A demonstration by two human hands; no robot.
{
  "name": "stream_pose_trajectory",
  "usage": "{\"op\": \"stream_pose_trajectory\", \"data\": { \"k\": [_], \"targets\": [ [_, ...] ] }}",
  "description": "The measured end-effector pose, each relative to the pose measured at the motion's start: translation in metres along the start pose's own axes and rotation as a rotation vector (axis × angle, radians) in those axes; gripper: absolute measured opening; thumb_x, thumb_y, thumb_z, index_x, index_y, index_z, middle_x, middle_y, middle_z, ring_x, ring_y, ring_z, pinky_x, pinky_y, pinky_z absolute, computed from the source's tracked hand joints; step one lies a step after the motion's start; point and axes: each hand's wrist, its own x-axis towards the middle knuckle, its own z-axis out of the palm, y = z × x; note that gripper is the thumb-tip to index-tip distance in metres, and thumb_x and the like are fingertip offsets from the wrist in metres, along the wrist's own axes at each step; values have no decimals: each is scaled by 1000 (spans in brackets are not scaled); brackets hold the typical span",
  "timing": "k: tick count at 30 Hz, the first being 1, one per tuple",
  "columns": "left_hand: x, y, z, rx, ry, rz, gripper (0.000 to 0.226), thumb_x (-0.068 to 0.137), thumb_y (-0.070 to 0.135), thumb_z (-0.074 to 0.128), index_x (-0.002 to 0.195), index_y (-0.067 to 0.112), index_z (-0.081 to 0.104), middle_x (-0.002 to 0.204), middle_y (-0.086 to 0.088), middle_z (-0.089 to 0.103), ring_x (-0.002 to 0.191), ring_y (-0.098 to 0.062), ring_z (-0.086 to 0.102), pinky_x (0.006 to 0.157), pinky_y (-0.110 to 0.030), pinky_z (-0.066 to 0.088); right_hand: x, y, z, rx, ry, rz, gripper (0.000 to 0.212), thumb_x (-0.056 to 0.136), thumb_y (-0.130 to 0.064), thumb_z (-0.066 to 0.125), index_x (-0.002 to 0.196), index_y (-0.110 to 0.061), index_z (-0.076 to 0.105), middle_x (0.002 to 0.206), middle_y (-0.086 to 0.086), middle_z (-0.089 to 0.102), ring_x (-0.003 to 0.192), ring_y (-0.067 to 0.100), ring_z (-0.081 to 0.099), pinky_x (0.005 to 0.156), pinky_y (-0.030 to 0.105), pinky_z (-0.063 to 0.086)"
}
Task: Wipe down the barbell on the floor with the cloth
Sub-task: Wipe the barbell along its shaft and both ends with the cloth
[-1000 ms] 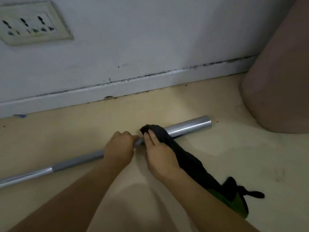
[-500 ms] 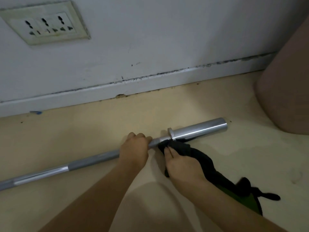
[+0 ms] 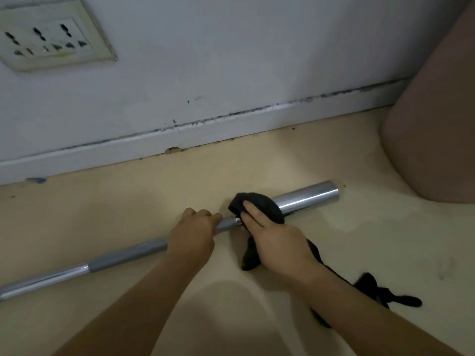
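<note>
A long steel barbell [image 3: 123, 256] lies on the beige floor, running from the lower left up to its thick chrome sleeve [image 3: 308, 197] at the right. My left hand [image 3: 191, 237] is closed around the thin shaft just left of the sleeve. A black cloth [image 3: 262, 204] is draped over the inner end of the sleeve, hiding the collar. My right hand [image 3: 277, 242] presses the cloth onto the bar with its fingers laid flat. The rest of the cloth trails back under my right forearm to the lower right [image 3: 372, 289].
A white wall with a skirting board [image 3: 231, 129] runs just behind the bar. A socket plate [image 3: 48, 37] sits on the wall at the upper left. A large pinkish rounded object [image 3: 437, 129] stands at the right, close to the sleeve's end.
Half a second ago the cloth and my right hand were in front of the bar, below the collar. The hand has since come up and laid the cloth over the sleeve's inner end. My left hand keeps its grip.
</note>
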Motion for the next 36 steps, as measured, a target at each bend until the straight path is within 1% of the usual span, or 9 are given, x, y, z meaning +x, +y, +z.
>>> {"op": "stream_pose_trajectory", "data": {
  "k": [5,9,11,14,23,26,30,34,36],
  "targets": [
    [-4,6,7,-21,89,-43,51,84,3,43,128,29,48,110,5,58,102,-23,40,82,-35,44,-23,65,0,227,247,384,58,86,-7,51,141,-22,41,150,-6,35,93,27,66,74,33,52],
    [-2,4,7,-20,85,-60,54,83,2,43,130,28,47,111,4,59,101,-24,41,83,-36,44,0,24,14,446,239,185,61,87,-7,52,145,-19,34,151,-4,35,122,20,52,96,34,48],
    [-4,7,3,-13,64,-49,55,85,2,43,133,28,44,113,4,59,103,-24,41,85,-35,43,-7,46,12,370,180,101,66,85,-8,51,145,-26,30,151,-10,34,121,19,52,93,35,50],
    [-10,10,3,19,54,-47,53,83,2,44,129,28,46,113,4,59,104,-24,42,83,-36,45,-13,106,2,284,282,311,63,82,-4,53,141,-22,39,144,-4,46,107,26,62,81,34,51],
    [-9,9,5,66,85,-38,50,87,4,41,130,28,44,113,6,61,104,-22,43,82,-32,44,7,116,-7,328,236,455,58,85,0,51,141,-11,37,148,7,38,123,28,48,97,39,45],
    [-6,7,3,87,60,-39,49,85,4,41,126,29,48,108,6,64,99,-23,45,82,-34,47,9,121,-16,420,247,506,54,86,1,49,138,-13,43,141,7,46,120,27,50,98,32,40],
    [-9,6,1,96,45,-12,48,82,4,42,122,30,49,107,7,64,97,-22,46,79,-34,48,-36,103,3,661,342,616,65,91,2,42,148,-25,23,147,5,40,122,22,49,106,27,35],
    [-8,9,0,111,51,-15,48,82,4,43,122,30,49,108,8,64,99,-22,47,75,-32,46,-33,112,-4,551,410,639,52,93,-6,46,143,-20,37,131,9,58,105,24,60,84,18,40],
    [-7,9,-2,122,39,-20,49,82,5,43,122,31,48,109,8,63,100,-21,46,74,-32,46,-13,114,-10,563,468,623,49,94,-7,45,142,-19,39,137,8,52,112,23,57,88,16,36]
  ]
}}
